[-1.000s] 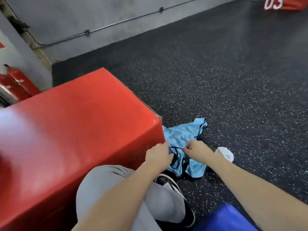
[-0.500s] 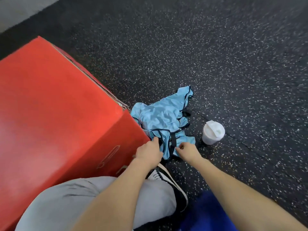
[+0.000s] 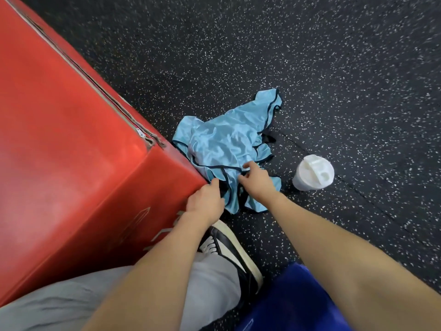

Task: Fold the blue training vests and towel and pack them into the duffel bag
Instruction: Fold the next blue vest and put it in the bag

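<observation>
A crumpled heap of light blue training vests (image 3: 222, 142) with dark trim lies on the speckled floor beside the corner of a red padded box. My left hand (image 3: 205, 203) grips the near edge of the heap, right against the box corner. Just to its right, my right hand (image 3: 256, 182) pinches the fabric and dark trim with curled fingers. A deep blue fabric thing (image 3: 293, 304) shows at the bottom edge under my right forearm; whether it is the towel or the duffel bag cannot be told.
The big red padded box (image 3: 71, 144) fills the left side. A white lidded cup (image 3: 313, 173) stands on the floor just right of the vests. My black-and-white shoe (image 3: 230, 249) and grey trouser leg (image 3: 119, 304) are below my hands. Dark speckled rubber floor (image 3: 334, 68) lies beyond.
My head has tilted down, so the wall is out of view and the cup shows fully. Both hands stay at the heap's near edge; my right hand has shifted slightly farther onto the fabric.
</observation>
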Available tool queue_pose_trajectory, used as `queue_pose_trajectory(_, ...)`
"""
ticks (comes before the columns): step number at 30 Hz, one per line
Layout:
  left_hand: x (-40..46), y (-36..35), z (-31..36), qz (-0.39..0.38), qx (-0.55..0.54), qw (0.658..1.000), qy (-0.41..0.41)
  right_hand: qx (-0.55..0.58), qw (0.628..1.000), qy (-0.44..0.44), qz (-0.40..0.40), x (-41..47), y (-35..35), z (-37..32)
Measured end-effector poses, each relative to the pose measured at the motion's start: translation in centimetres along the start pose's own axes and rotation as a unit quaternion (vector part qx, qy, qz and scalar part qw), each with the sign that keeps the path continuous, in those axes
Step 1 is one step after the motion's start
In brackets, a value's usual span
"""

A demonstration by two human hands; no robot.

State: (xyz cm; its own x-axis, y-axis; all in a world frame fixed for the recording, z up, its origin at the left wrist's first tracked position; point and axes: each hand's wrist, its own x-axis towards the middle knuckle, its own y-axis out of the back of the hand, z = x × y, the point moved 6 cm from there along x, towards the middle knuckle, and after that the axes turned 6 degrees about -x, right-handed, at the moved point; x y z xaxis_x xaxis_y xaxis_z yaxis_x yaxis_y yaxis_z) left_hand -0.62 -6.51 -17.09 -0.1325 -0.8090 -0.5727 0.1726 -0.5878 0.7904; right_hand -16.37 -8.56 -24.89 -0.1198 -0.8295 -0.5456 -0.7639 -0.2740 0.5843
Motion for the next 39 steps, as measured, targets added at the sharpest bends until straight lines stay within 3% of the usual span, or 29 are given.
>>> queue_pose_trajectory(6, 0.9, 0.2, -0.6, 0.012, -0.062, 0.998, 0.029, -0.036, 0.999, 0.020, 0.027, 1.9, -0.3, -1.7)
queue_pose_trajectory(17, -1.2, 2.8, 0.1, 0.057, -0.143, 0.987, 0.047, 0.040, 0.992, 0.087, 0.076, -1.8, 4.5, -3.7)
queue_pose_trajectory(30, -11.3, 14.3, 7.2, 0.238, -0.206, 0.943, -0.110, 0.000, 0.971, 0.224, 0.082, -14.5, 17.2, -13.4)
queue_pose_trajectory(39, -20.5, 25.4, 9.3, 0.335, -0.240, 0.900, -0.144, -0.059, 0.914, 0.377, 0.139, -25.4, 25.7, -25.1)
